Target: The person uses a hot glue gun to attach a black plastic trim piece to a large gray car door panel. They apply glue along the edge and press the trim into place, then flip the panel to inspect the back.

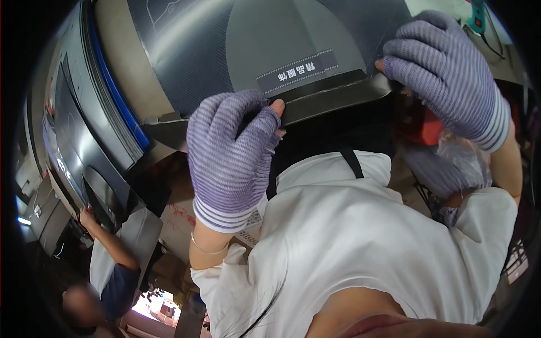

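Observation:
A large dark grey printed sheet (pixel 191 53) with a paler rounded panel and a small label-like strip lies before me. Along its near edge runs a narrow bent flap (pixel 332 104). My left hand (pixel 231 146), in a purple striped glove with a bare thumb tip, is closed on this edge left of the strip. At the right end of the same edge is my right hand (pixel 445 73), gloved alike, its bare fingertip against the sheet. Its fingers are curled in a pinch there; the underside of both grips is hidden.
On the left stand stacked grey sheets (pixel 107 96) with a blue edge band (pixel 112 73). Beyond them a co-worker's arm (pixel 115 245) reaches to another dark sheet (pixel 84 135). A green-handled tool (pixel 477 19) with a cord is at the upper right. A red object (pixel 431 127) and clear plastic (pixel 465 158) lie below my right hand.

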{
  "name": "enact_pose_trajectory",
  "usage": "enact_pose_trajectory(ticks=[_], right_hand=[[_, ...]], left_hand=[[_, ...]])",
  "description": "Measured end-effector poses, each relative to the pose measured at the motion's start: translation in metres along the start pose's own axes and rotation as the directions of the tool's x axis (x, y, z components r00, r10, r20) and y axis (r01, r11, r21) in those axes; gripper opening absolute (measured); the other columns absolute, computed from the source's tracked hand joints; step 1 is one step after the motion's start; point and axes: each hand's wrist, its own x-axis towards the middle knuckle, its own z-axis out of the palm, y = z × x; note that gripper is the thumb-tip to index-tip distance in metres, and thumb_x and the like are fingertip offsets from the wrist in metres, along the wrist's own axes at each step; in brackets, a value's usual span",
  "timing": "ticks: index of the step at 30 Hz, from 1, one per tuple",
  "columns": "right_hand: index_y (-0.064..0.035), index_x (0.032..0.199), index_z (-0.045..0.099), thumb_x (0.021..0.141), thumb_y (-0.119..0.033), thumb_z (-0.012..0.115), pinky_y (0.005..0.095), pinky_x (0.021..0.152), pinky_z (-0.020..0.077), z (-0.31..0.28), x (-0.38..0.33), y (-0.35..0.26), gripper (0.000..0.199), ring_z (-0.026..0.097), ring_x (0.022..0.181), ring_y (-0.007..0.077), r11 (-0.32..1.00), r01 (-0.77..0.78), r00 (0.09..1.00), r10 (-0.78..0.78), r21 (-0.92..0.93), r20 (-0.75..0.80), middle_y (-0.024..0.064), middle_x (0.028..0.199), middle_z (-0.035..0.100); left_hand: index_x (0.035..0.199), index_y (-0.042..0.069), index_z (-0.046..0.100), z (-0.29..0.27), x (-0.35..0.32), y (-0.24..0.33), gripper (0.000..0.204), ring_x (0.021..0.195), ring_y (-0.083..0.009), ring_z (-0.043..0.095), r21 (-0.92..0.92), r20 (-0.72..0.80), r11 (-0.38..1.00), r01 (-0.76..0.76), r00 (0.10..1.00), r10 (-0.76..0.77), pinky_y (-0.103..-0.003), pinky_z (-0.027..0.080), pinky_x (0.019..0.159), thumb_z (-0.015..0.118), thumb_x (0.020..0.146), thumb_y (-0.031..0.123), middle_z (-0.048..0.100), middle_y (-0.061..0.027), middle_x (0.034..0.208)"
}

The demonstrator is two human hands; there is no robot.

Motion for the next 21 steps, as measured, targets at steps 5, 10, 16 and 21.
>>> enact_pose_trajectory(ticks=[5,10,16,21], right_hand=[[-0.0089,0.104,0.066,0.074,-0.014,0.068,0.0458,0.09,0.0474,-0.01,0.011,0.01,0.031,0.062,0.098,0.0311,0.996,0.09,0.994,-0.091,0.013,0.056,0.0099,0.102,0.066],[-0.0086,0.101,0.066,0.075,-0.014,0.067,0.0452,0.087,0.048,-0.018,0.009,0.014,0.026,0.062,0.096,0.0311,0.992,0.121,0.991,-0.122,0.025,0.061,0.0099,0.099,0.065],[-0.0083,0.097,0.065,0.077,-0.016,0.066,0.0444,0.083,0.0487,-0.027,0.017,0.008,0.022,0.062,0.094,0.0311,0.982,0.187,0.979,-0.187,0.001,0.076,0.01,0.095,0.065],[-0.0081,0.094,0.064,0.079,-0.016,0.066,0.0438,0.079,0.0493,-0.037,0.03,0.005,0.018,0.062,0.093,0.0311,0.965,0.26,0.961,-0.258,-0.013,0.097,0.0101,0.092,0.064]], left_hand=[[0.098,0.007,0.07,-0.009,-0.002,-0.011,0.031,0.087,-0.0272,0.061,-0.007,-0.011,1.0,-0.025,1.0,0.025,-0.038,0.05,0.076,0.079,0.068,0.009,0.065,-0.0086,0.094],[0.108,0.005,0.069,-0.022,-0.025,-0.03,0.042,0.094,-0.0315,0.059,0.042,-0.008,0.998,-0.046,0.999,0.046,-0.042,0.048,0.087,0.077,0.067,0.008,0.063,-0.0115,0.101],[0.101,0.006,0.069,-0.034,-0.009,-0.029,0.031,0.091,-0.0302,0.06,0.167,0.105,0.962,-0.218,0.974,0.202,-0.042,0.049,0.084,0.073,0.07,0.005,0.064,-0.0101,0.095],[0.098,0.008,0.069,-0.05,0.012,-0.029,0.028,0.09,-0.0289,0.062,0.192,0.283,0.93,-0.314,0.925,0.253,-0.041,0.049,0.083,0.069,0.07,0.003,0.066,-0.009,0.093]])
